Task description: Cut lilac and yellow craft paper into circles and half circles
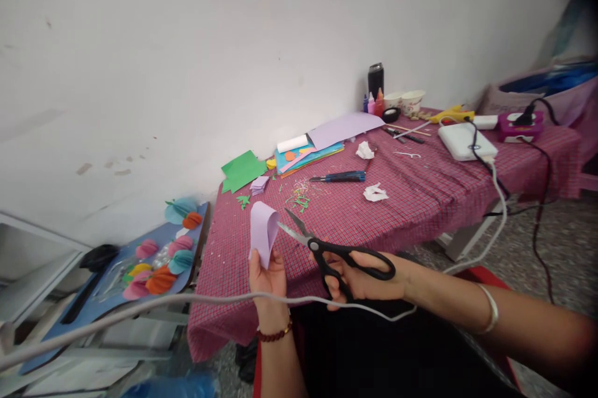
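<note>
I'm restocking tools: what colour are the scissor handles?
The handles are black, clearest in the head view.

The scissors [314, 245] partly hide the right hand [359, 279]; the bottom edge crops a blurred blue object [172, 385].

Wearer's two arms, seen from above: the left hand [268, 279] and right hand [367, 286] are ungloved, and both forearms are without sleeves over the length clearly shown. The left wrist carries a bracelet [275, 334] of small, round, dark reddish-brown beads with a gold-coloured accent at one side. The right forearm bears a bangle [491, 309], pale, smooth and narrow. Black clothing [364, 348] covers the body between the arms; its weave and cut are indistinct
</note>
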`<state>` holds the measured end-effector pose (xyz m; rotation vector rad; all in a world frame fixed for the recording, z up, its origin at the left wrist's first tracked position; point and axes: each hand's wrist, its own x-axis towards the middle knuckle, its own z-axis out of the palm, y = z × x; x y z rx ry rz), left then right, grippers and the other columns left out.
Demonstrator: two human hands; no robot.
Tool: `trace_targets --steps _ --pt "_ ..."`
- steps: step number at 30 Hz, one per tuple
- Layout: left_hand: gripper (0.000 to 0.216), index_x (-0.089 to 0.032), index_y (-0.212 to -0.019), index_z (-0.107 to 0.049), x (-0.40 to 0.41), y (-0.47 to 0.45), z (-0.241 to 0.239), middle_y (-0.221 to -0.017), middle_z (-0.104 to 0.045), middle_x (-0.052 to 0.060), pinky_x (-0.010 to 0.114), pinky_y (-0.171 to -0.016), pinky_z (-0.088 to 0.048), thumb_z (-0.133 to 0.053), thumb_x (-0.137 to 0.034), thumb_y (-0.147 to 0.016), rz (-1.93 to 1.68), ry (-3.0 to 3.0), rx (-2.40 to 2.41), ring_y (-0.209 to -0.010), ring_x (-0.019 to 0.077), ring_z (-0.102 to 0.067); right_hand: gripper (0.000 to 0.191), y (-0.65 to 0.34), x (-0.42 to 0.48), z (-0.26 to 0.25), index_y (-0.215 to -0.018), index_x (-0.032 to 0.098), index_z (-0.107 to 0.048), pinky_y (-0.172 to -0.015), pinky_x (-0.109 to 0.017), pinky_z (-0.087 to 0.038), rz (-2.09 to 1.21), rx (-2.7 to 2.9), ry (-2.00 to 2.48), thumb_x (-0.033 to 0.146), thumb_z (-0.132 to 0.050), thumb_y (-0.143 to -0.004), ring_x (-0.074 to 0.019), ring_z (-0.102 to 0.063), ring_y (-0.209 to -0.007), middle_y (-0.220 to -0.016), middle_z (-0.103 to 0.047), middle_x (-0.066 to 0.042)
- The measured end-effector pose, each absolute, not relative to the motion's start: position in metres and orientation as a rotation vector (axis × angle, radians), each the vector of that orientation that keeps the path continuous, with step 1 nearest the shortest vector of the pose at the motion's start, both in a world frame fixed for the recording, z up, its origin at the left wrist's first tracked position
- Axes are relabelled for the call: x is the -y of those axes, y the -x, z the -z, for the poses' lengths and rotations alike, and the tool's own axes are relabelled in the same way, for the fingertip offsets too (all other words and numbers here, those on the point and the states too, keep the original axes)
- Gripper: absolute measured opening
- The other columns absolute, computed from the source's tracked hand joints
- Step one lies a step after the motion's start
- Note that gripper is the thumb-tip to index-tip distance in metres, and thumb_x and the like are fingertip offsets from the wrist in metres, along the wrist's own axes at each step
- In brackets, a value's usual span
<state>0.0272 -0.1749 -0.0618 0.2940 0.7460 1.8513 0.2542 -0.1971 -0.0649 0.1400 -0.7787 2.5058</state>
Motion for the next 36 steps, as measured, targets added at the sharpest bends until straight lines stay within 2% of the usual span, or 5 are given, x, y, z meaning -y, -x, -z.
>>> trace_targets --steps 7,18,22,26,36 --pt "0.007 -0.017 -0.078 -0.065 0.177 -0.040 0.068 -0.077 -0.072 -0.002 0.020 -0.058 -0.052 -0.062 -0.014 -0.084 -1.844 -0.425 -0.801 -0.066 0.0098 -0.067 0.060 -0.256 0.197 0.053 -0.125 0.021 -0.049 -0.095 -0.047 -0.036 -2.459 0.712 -0.090 0.051 -0.068 -0.076 -0.0189 -0.060 -0.089 -0.091 -0.060 -0.003" --pt "0.008 -0.017 -0.073 -0.065 0.185 -0.029 0.060 -0.073 -0.072 -0.003 0.021 -0.061 -0.054 -0.067 -0.010 -0.076 -1.815 -0.438 -0.848 -0.064 0.0102 -0.067 0.053 -0.257 0.203 0.042 -0.117 0.020 -0.056 -0.094 -0.042 -0.037 -2.442 0.589 -0.057 0.052 -0.069 -0.076 -0.0144 -0.056 -0.078 -0.084 -0.057 -0.002" --pt "0.009 -0.017 -0.075 -0.065 0.185 -0.031 0.057 -0.074 -0.072 -0.002 0.020 -0.060 -0.053 -0.064 -0.008 -0.078 -1.819 -0.407 -0.826 -0.064 0.0095 -0.066 0.048 -0.255 0.208 0.042 -0.114 0.021 -0.057 -0.068 -0.027 -0.043 -2.396 0.609 0.037 0.049 -0.070 -0.077 -0.0085 -0.051 -0.061 -0.077 -0.055 0.001" --pt "0.013 -0.017 -0.075 -0.066 0.183 -0.036 0.054 -0.073 -0.072 -0.002 0.022 -0.063 -0.054 -0.060 -0.006 -0.081 -1.812 -0.388 -0.802 -0.064 0.0099 -0.066 0.042 -0.253 0.212 0.039 -0.108 0.021 -0.057 -0.043 -0.018 -0.025 -2.326 0.717 0.102 0.049 -0.068 -0.079 -0.0056 -0.044 -0.049 -0.071 -0.053 0.003" --pt "0.009 -0.016 -0.075 -0.066 0.184 -0.039 0.058 -0.073 -0.071 0.001 0.021 -0.056 -0.053 -0.073 -0.013 -0.070 -1.706 -0.452 -0.893 -0.064 0.0139 -0.068 0.053 -0.257 0.210 0.039 -0.120 0.023 -0.054 -0.069 -0.030 -0.037 -2.450 0.692 0.013 0.054 -0.064 -0.079 -0.0149 -0.054 -0.072 -0.086 -0.057 -0.002"
